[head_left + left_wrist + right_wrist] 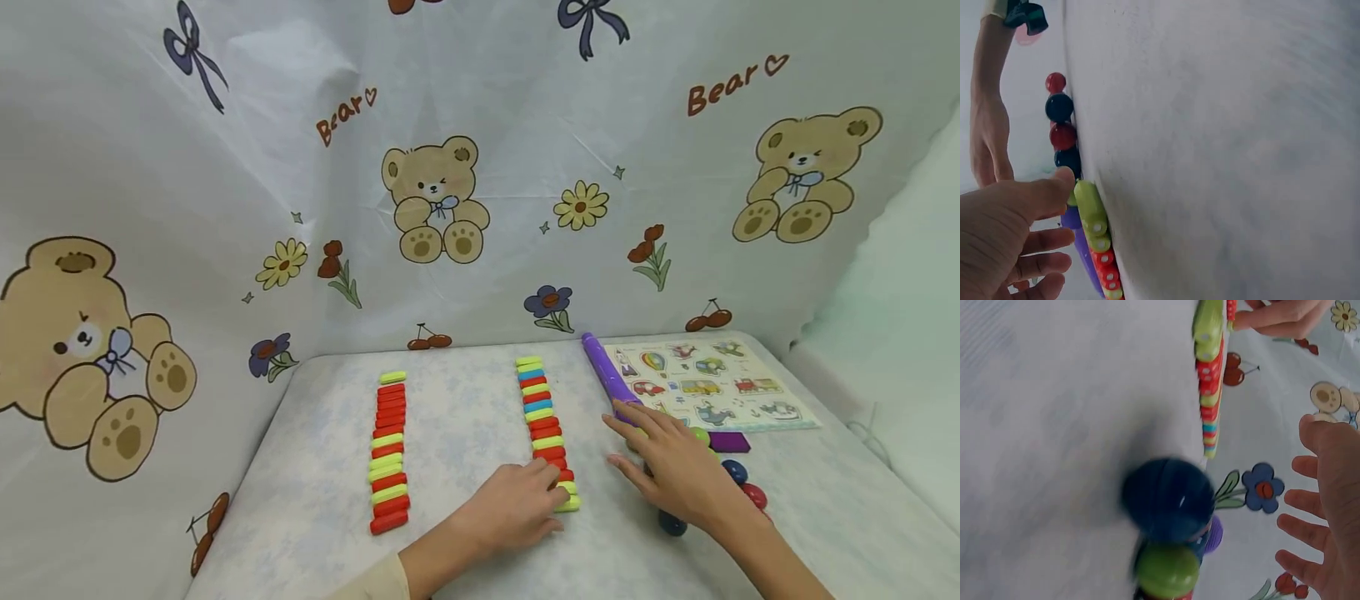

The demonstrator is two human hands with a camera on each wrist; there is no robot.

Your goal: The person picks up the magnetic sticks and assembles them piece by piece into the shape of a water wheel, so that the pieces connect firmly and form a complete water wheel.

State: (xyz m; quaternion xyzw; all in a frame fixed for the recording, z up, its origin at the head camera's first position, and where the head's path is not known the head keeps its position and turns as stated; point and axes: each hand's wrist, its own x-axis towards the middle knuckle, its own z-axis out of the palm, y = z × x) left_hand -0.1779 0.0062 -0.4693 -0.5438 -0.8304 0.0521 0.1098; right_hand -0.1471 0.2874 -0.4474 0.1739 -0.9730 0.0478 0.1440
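In the head view my left hand (517, 504) is at the near end of the right-hand row of short red, yellow and blue plastic rods (542, 408). Its loosely bent fingers cover some of them. The left wrist view shows the thumb beside a yellow-green rod (1089, 203), with pale dots on the rod ends and nothing visible in the fingers. My right hand (671, 462) is over a group of coloured balls, fingers spread and partly hiding them. A dark blue ball (1168, 499) and a green ball (1167, 570) are apart from it in the right wrist view.
A second row of red and yellow rods (388, 454) lies to the left. Beyond my right hand are a purple tube (606, 367), a dark purple block (729, 442) and a picture board (697, 387). A bear-printed sheet (510, 292) hangs behind the table.
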